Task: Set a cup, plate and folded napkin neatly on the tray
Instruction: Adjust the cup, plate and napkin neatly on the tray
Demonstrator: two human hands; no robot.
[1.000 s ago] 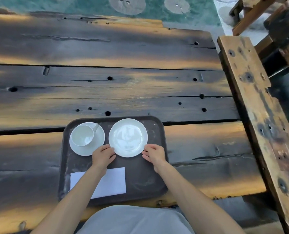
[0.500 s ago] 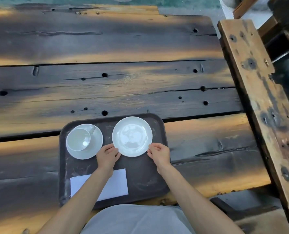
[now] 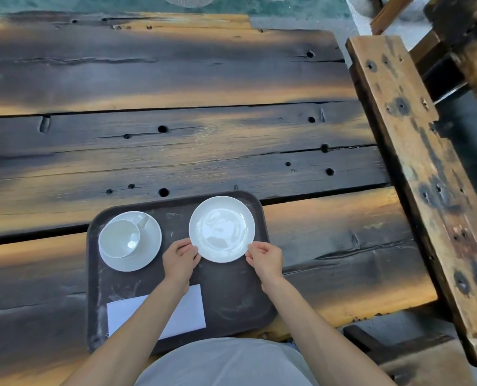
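Tray: dark, scuffed, round-cornered rectangle on a weathered plank counter. Plate: white, glossy, round, in the tray's far right corner; left hand and right hand pinch its near rim, fingers curled. Cup: white, on a saucer, far left, handle pointing far-right. Napkin: white rectangle, long axis left-right, partly hidden by the left forearm.

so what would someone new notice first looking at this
Probably the white plate at the far right of the dark tray, pinched at its near rim by the left hand and right hand. Next, the cup on its saucer far left, and the napkin near left.
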